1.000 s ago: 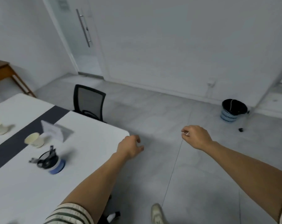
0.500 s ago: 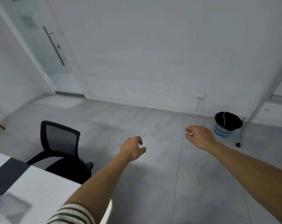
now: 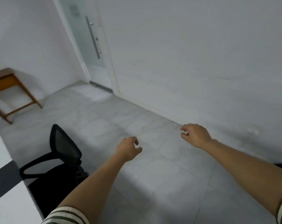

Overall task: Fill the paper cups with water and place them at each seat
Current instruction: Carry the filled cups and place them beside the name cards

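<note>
Tiled floor, black chair beside table

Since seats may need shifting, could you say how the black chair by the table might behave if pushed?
The black chair probably feels light, given its thin mesh back. It may slide on the smooth tiles; its base is hidden, so rolling is uncertain.

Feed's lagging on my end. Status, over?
Left hand and right hand empty, fingers loosely curled, out over floor. No cups in view. Chair close on the left, by table.
</note>
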Demonstrator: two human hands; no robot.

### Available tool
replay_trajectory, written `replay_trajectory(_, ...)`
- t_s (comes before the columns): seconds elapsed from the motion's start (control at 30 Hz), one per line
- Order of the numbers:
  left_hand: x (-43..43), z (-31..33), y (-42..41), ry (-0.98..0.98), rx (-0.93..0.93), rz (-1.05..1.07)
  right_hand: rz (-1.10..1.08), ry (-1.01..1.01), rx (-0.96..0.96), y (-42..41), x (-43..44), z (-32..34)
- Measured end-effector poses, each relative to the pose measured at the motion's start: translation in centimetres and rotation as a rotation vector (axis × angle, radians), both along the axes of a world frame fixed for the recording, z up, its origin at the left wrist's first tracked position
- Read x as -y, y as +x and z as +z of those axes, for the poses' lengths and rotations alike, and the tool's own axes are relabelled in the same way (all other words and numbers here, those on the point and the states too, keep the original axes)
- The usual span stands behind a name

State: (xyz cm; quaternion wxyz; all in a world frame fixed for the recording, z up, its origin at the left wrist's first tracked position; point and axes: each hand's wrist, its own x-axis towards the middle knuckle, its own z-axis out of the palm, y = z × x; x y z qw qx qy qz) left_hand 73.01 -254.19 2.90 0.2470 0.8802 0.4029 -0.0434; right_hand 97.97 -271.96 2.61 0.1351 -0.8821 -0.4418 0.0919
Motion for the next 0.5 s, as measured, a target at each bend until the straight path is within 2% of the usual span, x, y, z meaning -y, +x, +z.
replay_trajectory(0.23, -13.5, -1.6, 1.1, -0.015, -0.048, 0.221, 0.253, -0.014, 0.005, 4.7, -20.1, -1.1)
replay_trajectory(0.27, -13.9, -1.7, 1.1, -0.015, -0.056, 0.229, 0.261, -0.025, -0.001, 4.7, -20.6, -1.2)
replay_trajectory(0.5, -32.9, -1.0, 4.8, -0.008, -0.051, 0.351, 0.378, -0.026, -0.004, 8.5, -41.9, -0.8)
